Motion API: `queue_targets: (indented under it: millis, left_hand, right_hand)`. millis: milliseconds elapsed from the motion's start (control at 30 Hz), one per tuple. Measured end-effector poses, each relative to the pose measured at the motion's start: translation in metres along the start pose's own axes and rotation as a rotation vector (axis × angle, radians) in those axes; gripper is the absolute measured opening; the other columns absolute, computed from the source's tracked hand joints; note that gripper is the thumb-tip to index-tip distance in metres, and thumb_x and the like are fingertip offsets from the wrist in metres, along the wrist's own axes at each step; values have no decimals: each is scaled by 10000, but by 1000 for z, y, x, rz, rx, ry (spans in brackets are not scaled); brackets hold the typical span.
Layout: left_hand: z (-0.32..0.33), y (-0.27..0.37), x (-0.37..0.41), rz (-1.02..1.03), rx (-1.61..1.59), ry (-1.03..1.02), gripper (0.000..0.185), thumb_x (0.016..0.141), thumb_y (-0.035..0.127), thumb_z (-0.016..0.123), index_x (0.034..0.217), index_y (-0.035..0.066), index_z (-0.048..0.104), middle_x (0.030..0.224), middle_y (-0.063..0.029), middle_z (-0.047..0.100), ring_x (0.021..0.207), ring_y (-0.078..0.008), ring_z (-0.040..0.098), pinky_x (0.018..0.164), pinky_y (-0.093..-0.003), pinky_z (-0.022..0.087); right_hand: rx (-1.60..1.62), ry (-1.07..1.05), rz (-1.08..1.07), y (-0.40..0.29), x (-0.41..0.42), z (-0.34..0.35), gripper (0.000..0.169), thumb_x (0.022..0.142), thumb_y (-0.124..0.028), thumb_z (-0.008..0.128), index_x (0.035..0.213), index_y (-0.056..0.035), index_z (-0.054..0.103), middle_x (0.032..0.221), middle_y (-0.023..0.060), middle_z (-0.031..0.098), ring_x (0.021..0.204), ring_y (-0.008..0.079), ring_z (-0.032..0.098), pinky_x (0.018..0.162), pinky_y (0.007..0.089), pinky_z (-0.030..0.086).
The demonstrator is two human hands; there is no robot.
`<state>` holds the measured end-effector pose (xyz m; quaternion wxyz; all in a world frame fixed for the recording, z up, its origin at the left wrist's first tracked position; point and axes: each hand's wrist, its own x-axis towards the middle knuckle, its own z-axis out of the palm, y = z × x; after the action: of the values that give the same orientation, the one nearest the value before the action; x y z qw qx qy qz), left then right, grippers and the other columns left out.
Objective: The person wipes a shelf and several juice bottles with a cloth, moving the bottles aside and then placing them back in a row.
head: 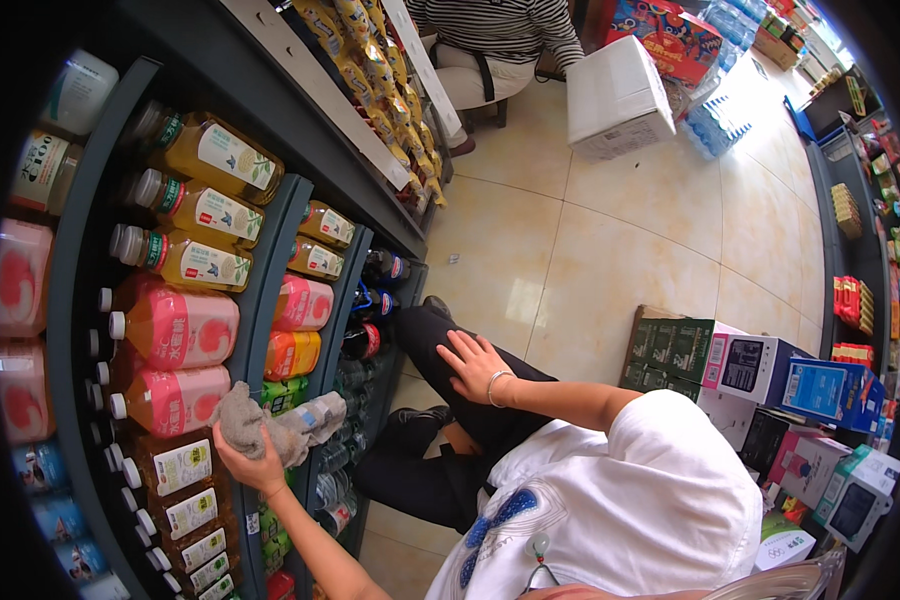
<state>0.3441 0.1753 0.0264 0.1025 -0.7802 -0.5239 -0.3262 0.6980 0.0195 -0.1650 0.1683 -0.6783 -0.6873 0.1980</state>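
Observation:
My left hand point(251, 461) grips a grey-brown cloth point(249, 429) with a checked part, which hangs towards the lower shelf. The cloth is against or just in front of the pink-labelled peach drink bottles point(187, 390), above brown-tinted bottles with white labels point(184, 466). My right hand point(478, 369), a bracelet at its wrist, rests with spread fingers on my black-trousered knee and holds nothing. Amber tea bottles point(214, 259) lie in view above the peach bottles. Dark cola bottles point(364, 341) stand on the lowest shelf.
A dark metal shelf edge point(277, 247) runs along my left. Ahead, a person in a striped top point(487, 30) sits by a white carton point(619, 101) and shrink-wrapped water bottles point(716, 124). Stacked boxes point(746, 364) stand at my right on the tiled floor point(607, 255).

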Motion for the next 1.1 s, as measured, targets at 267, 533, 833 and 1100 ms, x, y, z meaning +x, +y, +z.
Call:
queue_targets:
  millis: [267, 533, 833, 1100]
  left_hand:
    - [-1, 1, 0, 10, -1, 9, 626, 793, 217, 757, 1328, 35, 488, 1290, -181, 560, 1185, -398, 535, 1003, -449, 414]
    - [7, 0, 0, 4, 0, 16, 624, 794, 221, 753, 1332, 42, 492, 1294, -172, 560, 1184, -395, 534, 1006, -452, 409]
    - [-1, -2, -3, 4, 9, 13, 646, 793, 246, 736, 1346, 35, 478, 1293, -181, 554, 1179, -405, 527, 1000, -465, 403]
    - [2, 0, -2, 26, -22, 22, 641, 793, 262, 729, 1343, 45, 482, 1284, -176, 558, 1173, -406, 527, 987, -462, 408]
  right_hand:
    - [2, 6, -11, -1, 1, -1, 681, 854, -301, 614, 1460, -101, 377, 1522, 215, 322, 1410, 355, 312, 1111, 521, 299]
    - [-42, 52, -12, 5, 1, 1, 683, 849, -312, 628, 1452, -104, 385, 1514, 212, 339, 1396, 353, 335, 1090, 512, 317]
    - [-37, 25, -24, -2, -2, 0, 689, 848, -309, 624, 1459, -107, 378, 1516, 218, 333, 1396, 360, 333, 1097, 513, 321]
    - [-40, 0, -4, -1, -3, 2, 692, 858, -313, 605, 1472, -115, 356, 1529, 208, 311, 1409, 358, 314, 1112, 522, 308]
